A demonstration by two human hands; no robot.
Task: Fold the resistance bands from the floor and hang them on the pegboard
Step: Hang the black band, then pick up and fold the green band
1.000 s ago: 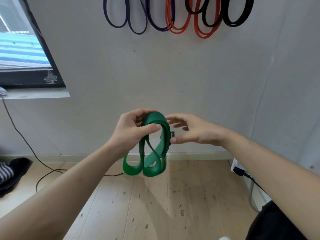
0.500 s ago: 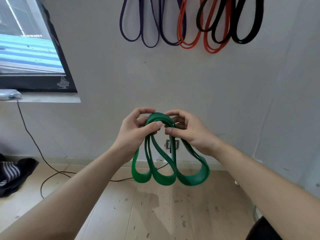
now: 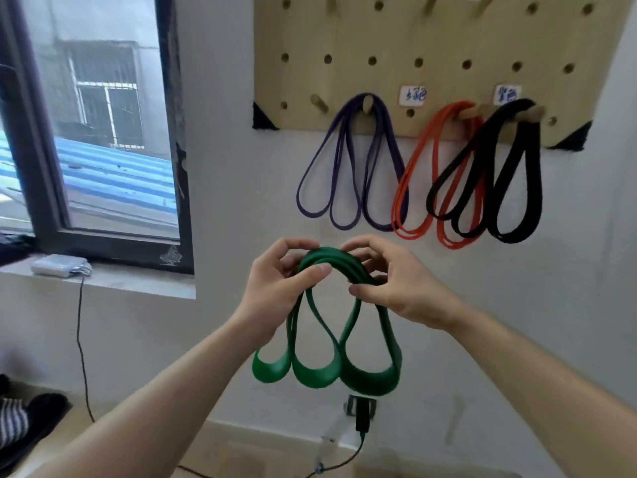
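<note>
Pegboard now visible | left hand, right hand fingers grasp green band | purple band above, probably apart

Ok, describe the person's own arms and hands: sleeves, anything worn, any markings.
The left hand and right hand are bare: no gloves, rings or watch show. The left arm and right arm are bare too, with no sleeve in view up to the frame's edge. Visible nails look short and unpainted. No markings show.
</note>
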